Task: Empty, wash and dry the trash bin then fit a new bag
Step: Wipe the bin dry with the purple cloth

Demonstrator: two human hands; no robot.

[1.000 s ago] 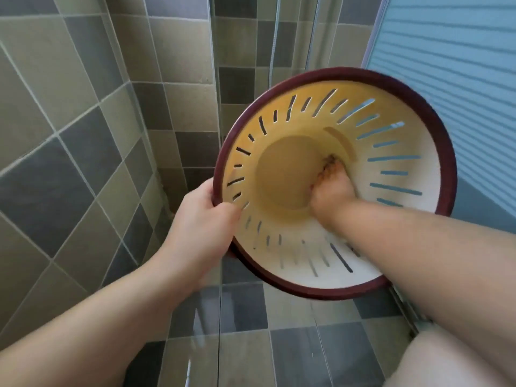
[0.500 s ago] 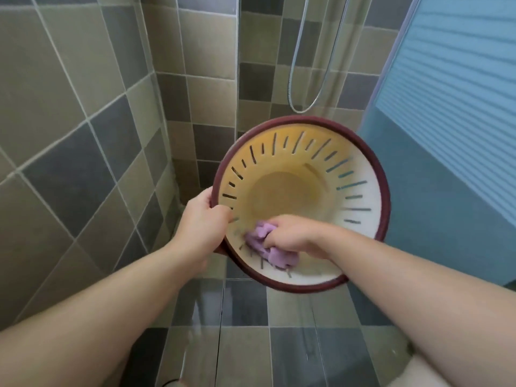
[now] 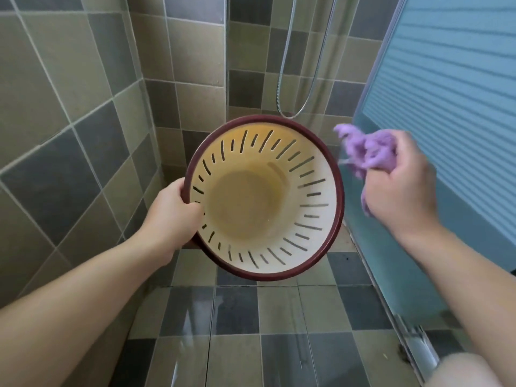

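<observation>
Left hand (image 3: 173, 210) gripping dark red rim of slotted trash bin (image 3: 321, 174), mouth toward camera; right hand (image 3: 402, 188) clenched round purple cloth (image 3: 363, 149), clear of bin

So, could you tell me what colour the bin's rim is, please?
Dark maroon, seen in the head view on the bin's rim.

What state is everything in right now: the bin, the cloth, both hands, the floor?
Trash bin: empty, no bag, tipped with its opening toward the camera, held off the floor.
Left hand: grips the bin's dark red rim.
Purple cloth: bunched up, outside the bin, to its right.
Right hand: raised beside the bin, grips the cloth.
Floor tiles: glossy, apparently wet.
Shower hose: hangs in a loop on the wall.
</observation>
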